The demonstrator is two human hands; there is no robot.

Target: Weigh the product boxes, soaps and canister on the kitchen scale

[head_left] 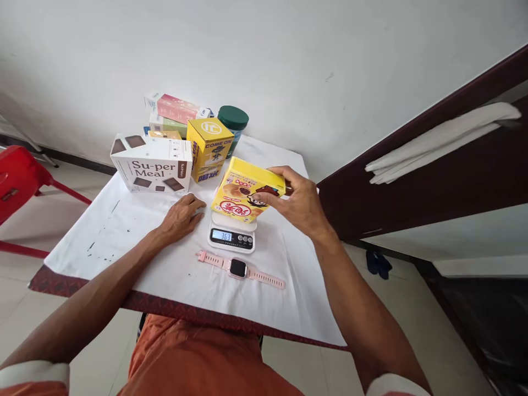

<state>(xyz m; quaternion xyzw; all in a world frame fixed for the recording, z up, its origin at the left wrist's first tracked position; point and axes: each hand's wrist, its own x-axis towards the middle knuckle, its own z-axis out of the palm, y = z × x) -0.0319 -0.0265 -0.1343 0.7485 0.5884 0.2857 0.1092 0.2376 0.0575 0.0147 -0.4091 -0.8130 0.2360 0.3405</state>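
Note:
My right hand (299, 201) grips the right side of a yellow snack box (241, 190) with a cartoon figure and cookies printed on it. The box is tilted over a small white digital kitchen scale (232, 239), hiding most of its platform; whether it presses on the platform I cannot tell. Digits show on the lit display. My left hand (180, 218) rests on the white tablecloth left of the scale, fingers loosely extended and holding nothing. In front of the scale lies a pink-strapped smartwatch (238, 268), strap spread out and screen dark.
A white "Su-per Meal" box (154, 168), a yellow "COME ON" box (208, 146), a green-lidded jar (233, 124) and a pink box (177, 107) on other cartons stand at the back left. A wall is behind the table (165, 275). A red chair (20, 179) is at left.

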